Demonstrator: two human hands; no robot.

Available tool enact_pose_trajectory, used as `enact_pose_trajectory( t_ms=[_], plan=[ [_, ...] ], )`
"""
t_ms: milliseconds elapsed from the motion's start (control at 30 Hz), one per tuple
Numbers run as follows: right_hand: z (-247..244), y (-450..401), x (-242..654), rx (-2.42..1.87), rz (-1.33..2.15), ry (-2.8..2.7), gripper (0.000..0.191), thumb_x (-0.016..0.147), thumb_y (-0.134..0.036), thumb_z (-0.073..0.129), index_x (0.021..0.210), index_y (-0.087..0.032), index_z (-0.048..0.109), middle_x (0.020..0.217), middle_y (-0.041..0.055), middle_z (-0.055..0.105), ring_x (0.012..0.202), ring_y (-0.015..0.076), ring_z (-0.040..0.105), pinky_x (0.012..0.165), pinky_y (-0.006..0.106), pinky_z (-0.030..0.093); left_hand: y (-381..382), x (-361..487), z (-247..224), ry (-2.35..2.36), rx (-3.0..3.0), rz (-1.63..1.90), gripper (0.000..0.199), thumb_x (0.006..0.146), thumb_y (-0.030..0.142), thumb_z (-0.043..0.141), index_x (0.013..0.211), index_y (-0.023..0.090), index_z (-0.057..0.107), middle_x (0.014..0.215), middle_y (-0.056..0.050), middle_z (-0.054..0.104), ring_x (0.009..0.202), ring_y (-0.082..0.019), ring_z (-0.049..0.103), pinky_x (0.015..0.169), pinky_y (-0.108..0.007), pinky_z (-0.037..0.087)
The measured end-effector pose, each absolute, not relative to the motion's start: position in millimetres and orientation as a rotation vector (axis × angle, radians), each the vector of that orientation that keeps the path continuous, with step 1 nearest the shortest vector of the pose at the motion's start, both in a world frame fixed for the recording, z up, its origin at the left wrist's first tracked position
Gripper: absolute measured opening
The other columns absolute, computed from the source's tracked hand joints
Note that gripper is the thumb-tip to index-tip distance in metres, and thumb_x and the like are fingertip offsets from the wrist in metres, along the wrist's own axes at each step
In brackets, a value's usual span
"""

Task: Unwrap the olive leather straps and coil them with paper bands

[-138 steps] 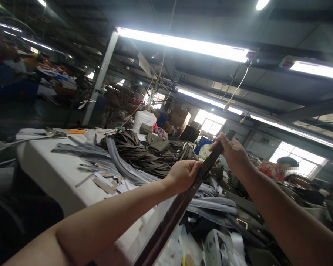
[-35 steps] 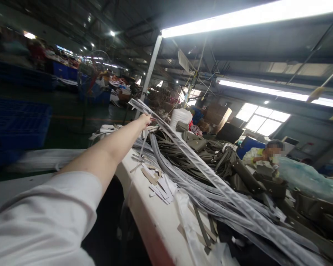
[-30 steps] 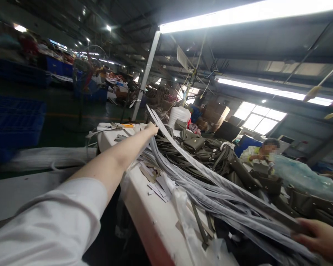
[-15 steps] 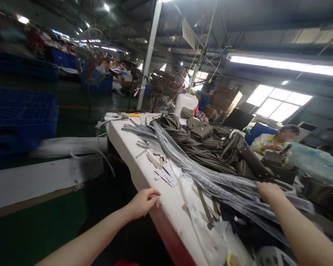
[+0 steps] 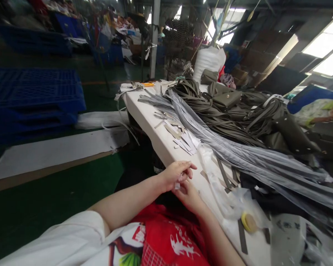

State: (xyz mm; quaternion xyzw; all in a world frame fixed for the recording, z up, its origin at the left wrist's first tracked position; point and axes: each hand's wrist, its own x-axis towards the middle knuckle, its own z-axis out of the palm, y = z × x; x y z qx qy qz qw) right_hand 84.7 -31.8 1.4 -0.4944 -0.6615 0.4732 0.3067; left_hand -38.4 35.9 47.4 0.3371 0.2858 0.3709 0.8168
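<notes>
My left hand (image 5: 175, 176) and my right hand (image 5: 188, 194) meet just off the near edge of the white-covered table (image 5: 144, 118). Between their fingertips is a small whitish, see-through scrap (image 5: 178, 185), perhaps plastic. My left hand pinches, its index finger partly stretched out. Curled toward the same scrap, my right hand's fingers are partly hidden. Beyond my hands lie white and grey-brown paper-like strips (image 5: 184, 140). A long bundle of grey straps in clear plastic (image 5: 224, 144) runs across the table beside dark olive straps (image 5: 211, 120).
Olive bags (image 5: 227, 99) are heaped at the back, near a white foam roll (image 5: 209, 62). A yellow tape roll (image 5: 249, 221) and plastic film (image 5: 219, 184) lie at right. Blue pallets (image 5: 33, 99) stand left on the green floor. A co-worker's arm (image 5: 330, 116) shows at far right.
My right hand has let go of the plastic-covered strap bundle and moved left to meet my left hand. The view has tilted down and turned right.
</notes>
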Motion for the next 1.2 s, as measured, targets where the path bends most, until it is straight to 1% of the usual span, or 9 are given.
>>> enact_pose_trajectory(
  t_ms=[133, 200, 267, 367, 600, 800, 967, 1067, 1200],
  plan=[
    [-23, -36, 86, -1.296, 1.402, -1.471, 0.039, 0.088, -0.052, 0.055, 0.079, -0.018, 0.071, 0.077, 0.0054, 0.072, 0.075, 0.023, 0.066, 0.076, 0.036, 0.052, 37, -47, 45, 0.557, 0.557, 0.709, 0.053, 0.085, 0.06, 0.056, 0.102, 0.01, 0.061, 0.089, -0.013, 0.071, 0.067, -0.015, 0.065, 0.059, -0.024, 0.048],
    [-26, -39, 91, -1.331, 1.382, -1.383, 0.043, 0.086, -0.057, 0.056, 0.075, -0.017, 0.07, 0.073, 0.0055, 0.071, 0.07, 0.0214, 0.065, 0.072, 0.034, 0.053, 35, -52, 39, 0.53, 0.591, 0.631, 0.058, 0.081, 0.062, 0.061, 0.106, 0.01, 0.059, 0.104, -0.019, 0.07, 0.094, -0.024, 0.068, 0.081, -0.033, 0.05],
    [-26, -42, 94, -1.362, 1.354, -1.325, 0.047, 0.086, -0.06, 0.054, 0.074, -0.016, 0.068, 0.072, 0.0059, 0.07, 0.068, 0.0202, 0.064, 0.07, 0.033, 0.052, 30, -53, 31, 0.543, 0.707, 0.566, 0.056, 0.072, 0.053, 0.075, 0.105, 0.011, 0.06, 0.109, -0.018, 0.07, 0.1, -0.026, 0.066, 0.086, -0.034, 0.048],
    [-26, -48, 94, -1.398, 1.325, -1.324, 0.047, 0.086, -0.059, 0.053, 0.07, -0.016, 0.067, 0.069, 0.0055, 0.069, 0.065, 0.0186, 0.062, 0.066, 0.031, 0.05, 20, -48, 17, 0.639, 0.867, 0.574, 0.054, 0.06, 0.035, 0.087, 0.104, 0.014, 0.062, 0.105, -0.013, 0.071, 0.092, -0.023, 0.067, 0.079, -0.03, 0.048],
    [-34, -65, 82, -1.496, 1.296, -1.368, 0.034, 0.086, -0.041, 0.057, 0.064, -0.016, 0.064, 0.061, 0.0007, 0.062, 0.056, 0.0134, 0.05, 0.056, 0.025, 0.039, 14, -37, 6, 0.969, 1.033, 0.671, 0.04, 0.078, 0.05, 0.066, 0.092, 0.012, 0.069, 0.081, -0.009, 0.075, 0.066, -0.017, 0.064, 0.058, -0.025, 0.044],
    [-39, -83, 75, -1.573, 1.25, -1.468, 0.031, 0.081, -0.027, 0.061, 0.052, -0.017, 0.056, 0.047, -0.0051, 0.048, 0.047, 0.0095, 0.037, 0.048, 0.024, 0.026, 9, -30, 7, 0.828, 0.897, 0.771, 0.048, 0.077, 0.057, 0.066, 0.091, 0.011, 0.066, 0.077, -0.01, 0.075, 0.074, -0.02, 0.069, 0.081, -0.034, 0.052],
    [-21, -88, 99, -1.593, 1.047, -1.612, 0.01, 0.079, -0.027, 0.064, 0.076, -0.019, 0.07, 0.072, -0.0008, 0.069, 0.062, 0.0151, 0.058, 0.058, 0.024, 0.04, 1, -31, 5, 0.866, 1.041, 0.782, 0.052, 0.076, 0.064, 0.064, 0.084, 0.012, 0.065, 0.069, -0.006, 0.07, 0.058, -0.015, 0.064, 0.059, -0.026, 0.052],
    [-9, -90, 135, -1.662, 0.738, -1.441, 0.016, 0.084, -0.03, 0.059, 0.087, -0.02, 0.071, 0.084, 0.0036, 0.073, 0.075, 0.019, 0.065, 0.069, 0.028, 0.047, -5, -32, -3, 0.923, 1.208, 0.754, 0.055, 0.077, 0.068, 0.059, 0.086, 0.014, 0.065, 0.057, 0.001, 0.062, 0.035, -0.006, 0.041, 0.037, -0.019, 0.029],
    [-8, -107, 187, -1.762, 0.303, -1.271, 0.02, 0.088, -0.033, 0.055, 0.08, -0.021, 0.068, 0.077, 0.0041, 0.071, 0.07, 0.0187, 0.064, 0.07, 0.03, 0.047, 10, -45, -2, 1.071, 1.638, 0.776, 0.05, 0.085, 0.063, 0.048, 0.084, 0.016, 0.066, 0.051, 0.002, 0.057, 0.038, -0.009, 0.042, 0.042, -0.022, 0.031]
  ],
)
